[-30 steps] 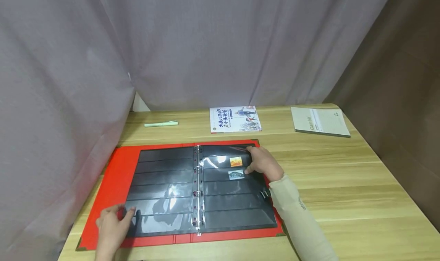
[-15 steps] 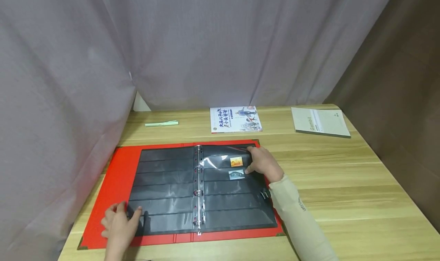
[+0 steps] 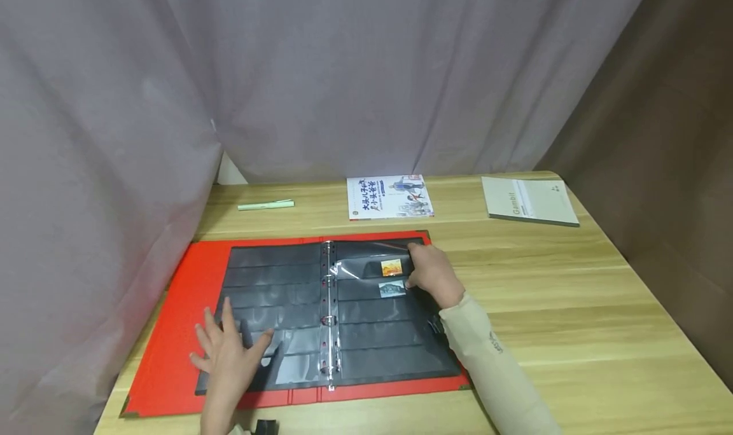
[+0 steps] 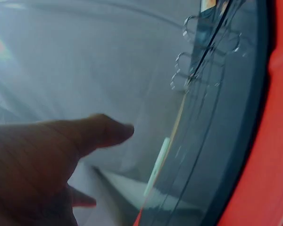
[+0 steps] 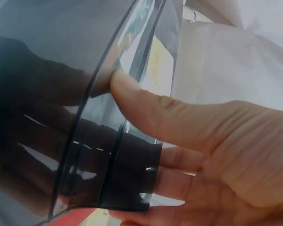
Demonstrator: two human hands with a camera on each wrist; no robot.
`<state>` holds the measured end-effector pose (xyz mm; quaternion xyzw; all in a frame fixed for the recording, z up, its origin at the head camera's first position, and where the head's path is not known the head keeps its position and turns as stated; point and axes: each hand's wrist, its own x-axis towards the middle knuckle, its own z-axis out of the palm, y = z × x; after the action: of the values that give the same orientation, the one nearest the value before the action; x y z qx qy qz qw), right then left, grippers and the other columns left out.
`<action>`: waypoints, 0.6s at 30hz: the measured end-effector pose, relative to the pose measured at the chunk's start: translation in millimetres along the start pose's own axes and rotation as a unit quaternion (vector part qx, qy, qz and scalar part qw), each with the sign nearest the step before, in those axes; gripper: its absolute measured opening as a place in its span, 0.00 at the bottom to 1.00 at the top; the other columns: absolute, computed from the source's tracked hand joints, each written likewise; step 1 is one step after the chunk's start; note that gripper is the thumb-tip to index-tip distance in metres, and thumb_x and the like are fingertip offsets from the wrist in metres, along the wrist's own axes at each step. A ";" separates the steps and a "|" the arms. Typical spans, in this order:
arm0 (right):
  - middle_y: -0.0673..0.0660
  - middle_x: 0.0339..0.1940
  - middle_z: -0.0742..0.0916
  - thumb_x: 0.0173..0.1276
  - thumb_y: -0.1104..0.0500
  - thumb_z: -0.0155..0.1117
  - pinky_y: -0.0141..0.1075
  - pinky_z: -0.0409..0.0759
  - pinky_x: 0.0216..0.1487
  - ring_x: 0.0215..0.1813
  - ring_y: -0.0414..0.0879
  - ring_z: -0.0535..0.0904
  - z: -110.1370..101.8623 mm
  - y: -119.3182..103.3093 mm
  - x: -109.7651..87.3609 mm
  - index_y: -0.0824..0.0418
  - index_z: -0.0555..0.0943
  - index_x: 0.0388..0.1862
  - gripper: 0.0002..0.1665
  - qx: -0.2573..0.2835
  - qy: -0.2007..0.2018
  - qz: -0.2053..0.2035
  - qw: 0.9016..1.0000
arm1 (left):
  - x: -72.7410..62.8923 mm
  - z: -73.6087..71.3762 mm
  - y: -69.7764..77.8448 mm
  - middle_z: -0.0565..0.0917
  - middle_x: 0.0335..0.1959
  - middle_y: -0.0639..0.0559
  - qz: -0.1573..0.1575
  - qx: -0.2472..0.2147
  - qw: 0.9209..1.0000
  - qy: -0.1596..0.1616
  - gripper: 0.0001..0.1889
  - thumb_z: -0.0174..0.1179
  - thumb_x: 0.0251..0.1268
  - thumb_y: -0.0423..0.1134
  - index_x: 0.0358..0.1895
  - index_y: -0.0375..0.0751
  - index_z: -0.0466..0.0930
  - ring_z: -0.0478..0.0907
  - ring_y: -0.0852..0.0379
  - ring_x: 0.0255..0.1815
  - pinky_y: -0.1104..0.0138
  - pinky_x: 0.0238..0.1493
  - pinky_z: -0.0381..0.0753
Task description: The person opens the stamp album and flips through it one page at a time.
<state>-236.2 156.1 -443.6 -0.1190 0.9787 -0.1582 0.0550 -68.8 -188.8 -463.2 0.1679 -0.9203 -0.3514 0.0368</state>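
A red ring binder point(image 3: 172, 333) lies spread on the wooden table, with black pocketed stamp pages on both sides of its metal rings point(image 3: 329, 320). The right page point(image 3: 378, 333) carries an orange-yellow stamp point(image 3: 392, 268) and, below it, a grey stamp point(image 3: 392, 289). My right hand point(image 3: 435, 273) pinches that page by its outer edge; in the right wrist view the thumb point(image 5: 127, 84) lies on its face and the other fingers are behind it. Over the lower left page point(image 3: 275, 295), my left hand point(image 3: 229, 352) has its fingers spread and holds nothing. Whether it touches the page I cannot tell.
Behind the binder lie a pale green pen point(image 3: 266, 205), a white illustrated book point(image 3: 390, 197) and a grey-green "Gambit" notebook point(image 3: 529, 201). Grey curtains point(image 3: 343, 72) close off the back and left. Bare tabletop point(image 3: 550, 308) stretches to the right.
My left hand has moved right and up from the left page's outer edge to over the page, its fingers spreading. The right hand keeps its hold in the same place.
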 end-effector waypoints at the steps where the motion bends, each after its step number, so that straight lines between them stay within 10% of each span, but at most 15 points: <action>1: 0.68 0.50 0.86 0.41 0.66 0.86 0.55 0.79 0.54 0.50 0.63 0.82 0.4 -1.2 -0.7 0.74 0.77 0.60 0.45 -0.008 0.004 -0.005 1.000 | 0.2 1.9 2.0 0.35 0.78 0.23 0.012 0.005 1.000 -0.007 0.55 0.71 0.60 0.47 0.81 0.34 0.42 0.27 0.19 0.75 0.20 0.59 0.27; 10: 0.71 0.58 0.82 0.43 0.69 0.84 0.55 0.76 0.59 0.54 0.66 0.78 2.7 -5.5 -4.2 0.75 0.74 0.64 0.47 -0.010 0.011 0.005 1.000 | 3.8 16.8 13.0 0.38 0.81 0.29 0.101 0.025 0.991 -0.082 0.51 0.74 0.56 0.48 0.81 0.43 0.53 0.29 0.19 0.76 0.20 0.60 0.28; 18: 0.73 0.69 0.75 0.44 0.69 0.84 0.56 0.75 0.60 0.59 0.73 0.73 6.6 -6.3 -5.0 0.74 0.70 0.69 0.52 -0.002 0.026 0.007 1.000 | 4.6 24.2 10.5 0.40 0.80 0.28 0.109 0.027 0.987 -0.114 0.53 0.77 0.51 0.48 0.80 0.43 0.56 0.31 0.16 0.75 0.19 0.56 0.26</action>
<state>-229.1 149.6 -447.5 -0.1078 0.9810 -0.1587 0.0305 -80.6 -167.7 -474.6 0.0266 -0.9404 -0.3372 -0.0345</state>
